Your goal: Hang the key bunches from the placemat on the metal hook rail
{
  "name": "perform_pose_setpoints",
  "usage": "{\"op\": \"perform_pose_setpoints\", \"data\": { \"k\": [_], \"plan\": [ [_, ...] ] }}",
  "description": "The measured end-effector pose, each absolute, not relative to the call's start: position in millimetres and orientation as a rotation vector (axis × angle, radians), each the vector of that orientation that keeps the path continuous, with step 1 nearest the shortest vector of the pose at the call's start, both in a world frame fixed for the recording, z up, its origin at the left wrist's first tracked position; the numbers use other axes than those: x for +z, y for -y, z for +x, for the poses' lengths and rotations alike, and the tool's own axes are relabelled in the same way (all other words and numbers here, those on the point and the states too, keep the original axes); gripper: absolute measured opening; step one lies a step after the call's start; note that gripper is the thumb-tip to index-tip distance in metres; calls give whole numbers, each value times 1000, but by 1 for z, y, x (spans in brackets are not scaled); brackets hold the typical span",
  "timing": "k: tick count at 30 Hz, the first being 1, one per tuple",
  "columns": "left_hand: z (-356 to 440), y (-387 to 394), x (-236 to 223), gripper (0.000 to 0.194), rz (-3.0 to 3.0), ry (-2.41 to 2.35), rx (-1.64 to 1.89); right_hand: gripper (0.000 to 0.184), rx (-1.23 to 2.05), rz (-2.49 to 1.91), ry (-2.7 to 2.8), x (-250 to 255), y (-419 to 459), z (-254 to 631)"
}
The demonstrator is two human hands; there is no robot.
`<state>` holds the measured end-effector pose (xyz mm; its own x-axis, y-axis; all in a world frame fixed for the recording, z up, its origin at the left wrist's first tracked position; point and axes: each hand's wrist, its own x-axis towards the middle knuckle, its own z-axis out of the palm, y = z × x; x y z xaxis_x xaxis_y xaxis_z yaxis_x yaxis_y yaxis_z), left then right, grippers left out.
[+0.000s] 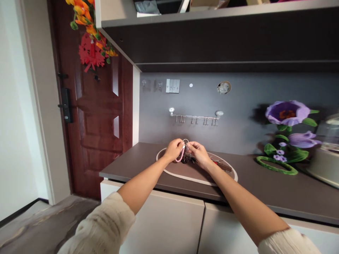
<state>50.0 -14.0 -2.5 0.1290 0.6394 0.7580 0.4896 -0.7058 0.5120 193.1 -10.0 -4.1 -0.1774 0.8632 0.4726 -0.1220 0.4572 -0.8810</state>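
Note:
Above an oval placemat [190, 174] my two hands meet at a metal key ring [186, 140]. My left hand [174, 149] is closed, its thumb and fingers pinching the ring's left side. A pink braided strap [180, 156] hangs in a loop beside those fingers. My right hand [199, 154] is also closed, pinching the ring's right side; what its fingertips cover is hidden. Small dark items that look like keys [192, 160] show just below the hands, too small to tell apart. Several thin tools, one with a red part [216, 162], lie at the mat's right.
A rail with several hooks [196, 116] is fixed to the grey wall. An overhead cabinet [212, 38] juts out above. Purple plush flowers [287, 113] and a domed appliance [327, 155] stand on the counter [291, 190] at right. A dark red door [92, 141] is at left.

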Motion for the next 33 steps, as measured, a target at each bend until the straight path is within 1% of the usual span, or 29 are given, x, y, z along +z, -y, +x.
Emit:
{"op": "perform_pose_setpoints", "data": {
  "k": [4, 9, 11, 15, 17, 25, 33],
  "plan": [
    [46, 18, -1, 27, 2415, -1264, 1649, 30, 907, -717, 1506, -2, 10, 193],
    [33, 16, 2, 33, 2425, -1540, 1770, 28, 913, -691, 1419, 19, 8, 184],
    [28, 13, 1, 34, 2351, -1697, 1806, 24, 926, -722, 1377, 31, 5, 178],
    [24, 5, 0, 35, 2168, -1876, 1835, 9, 1008, -769, 1307, 56, -8, 163],
    [23, 4, 0, 34, 2064, -1898, 1858, 7, 1023, -778, 1290, 65, -17, 153],
    [22, 4, 5, 31, 1698, -1835, 1948, 18, 913, -860, 1274, 81, -62, 118],
    [21, 2, 6, 32, 1589, -1852, 1962, 13, 888, -930, 1079, 83, -91, 101]
  ]
}}
